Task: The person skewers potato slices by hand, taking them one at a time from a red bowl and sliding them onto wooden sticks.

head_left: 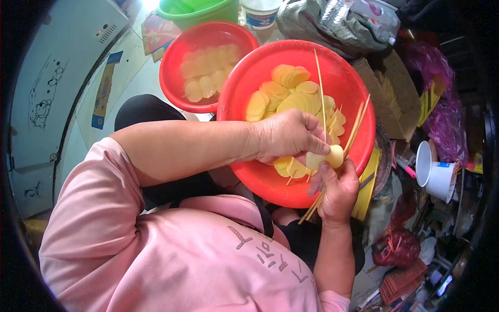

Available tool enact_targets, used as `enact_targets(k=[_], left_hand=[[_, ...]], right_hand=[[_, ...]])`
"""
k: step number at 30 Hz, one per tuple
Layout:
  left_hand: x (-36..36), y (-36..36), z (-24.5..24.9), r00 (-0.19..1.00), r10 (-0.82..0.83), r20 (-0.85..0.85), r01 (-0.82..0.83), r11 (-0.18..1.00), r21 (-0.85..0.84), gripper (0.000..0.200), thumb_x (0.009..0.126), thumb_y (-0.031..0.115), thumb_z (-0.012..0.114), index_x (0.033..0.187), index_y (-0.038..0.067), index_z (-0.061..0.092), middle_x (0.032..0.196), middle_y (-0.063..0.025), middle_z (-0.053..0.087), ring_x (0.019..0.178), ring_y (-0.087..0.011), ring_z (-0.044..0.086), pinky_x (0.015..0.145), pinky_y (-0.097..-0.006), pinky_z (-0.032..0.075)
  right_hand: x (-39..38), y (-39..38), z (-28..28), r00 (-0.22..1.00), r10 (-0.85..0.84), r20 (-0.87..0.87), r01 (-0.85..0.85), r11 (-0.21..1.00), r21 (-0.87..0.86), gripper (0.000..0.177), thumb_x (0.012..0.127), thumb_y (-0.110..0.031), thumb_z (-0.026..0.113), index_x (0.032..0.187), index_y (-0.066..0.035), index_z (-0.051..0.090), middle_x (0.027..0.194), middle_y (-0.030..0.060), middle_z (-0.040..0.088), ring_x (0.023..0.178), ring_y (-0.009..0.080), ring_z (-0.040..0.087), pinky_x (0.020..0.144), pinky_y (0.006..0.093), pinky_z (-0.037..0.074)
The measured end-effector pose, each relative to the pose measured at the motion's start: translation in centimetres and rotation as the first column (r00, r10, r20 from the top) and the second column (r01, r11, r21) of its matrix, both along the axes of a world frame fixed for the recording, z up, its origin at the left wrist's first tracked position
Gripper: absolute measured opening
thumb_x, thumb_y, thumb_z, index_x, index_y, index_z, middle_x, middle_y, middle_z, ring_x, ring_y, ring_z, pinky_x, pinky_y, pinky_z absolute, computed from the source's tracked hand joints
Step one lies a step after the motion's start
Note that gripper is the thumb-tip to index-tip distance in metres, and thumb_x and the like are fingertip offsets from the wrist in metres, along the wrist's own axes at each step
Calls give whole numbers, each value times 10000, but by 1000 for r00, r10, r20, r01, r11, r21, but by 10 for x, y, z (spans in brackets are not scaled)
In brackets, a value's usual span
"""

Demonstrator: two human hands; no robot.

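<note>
Head view: my left hand (288, 136) pinches a potato slice (326, 157) right above my right hand (339, 192), which is closed around skewers (312, 207) slanting up over the red basin (353, 67).

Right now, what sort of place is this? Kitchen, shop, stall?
Likely an informal food-prep corner, home or stall back room; can't tell which. Red basin of potato slices, second basin beside it; right hand grips skewers, left hand pinches a slice; plastic bags and white cup crowd around.
</note>
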State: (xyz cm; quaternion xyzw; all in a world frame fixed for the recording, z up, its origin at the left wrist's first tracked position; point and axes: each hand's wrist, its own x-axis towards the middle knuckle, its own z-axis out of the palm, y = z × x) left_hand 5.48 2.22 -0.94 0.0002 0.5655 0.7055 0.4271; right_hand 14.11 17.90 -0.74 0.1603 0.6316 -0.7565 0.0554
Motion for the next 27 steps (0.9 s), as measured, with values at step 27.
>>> enact_targets(k=[27], left_hand=[[-83, -42, -39, 811, -201, -549, -199, 789, -582, 216, 734, 226, 644, 893, 80, 657, 800, -108, 664, 777, -252, 659, 660, -372, 531]], right_hand=[[10, 12, 7, 979, 76, 191, -87, 995, 53, 151, 890, -152, 589, 980, -34, 561, 611, 20, 578, 427, 82, 515, 389, 190, 391]])
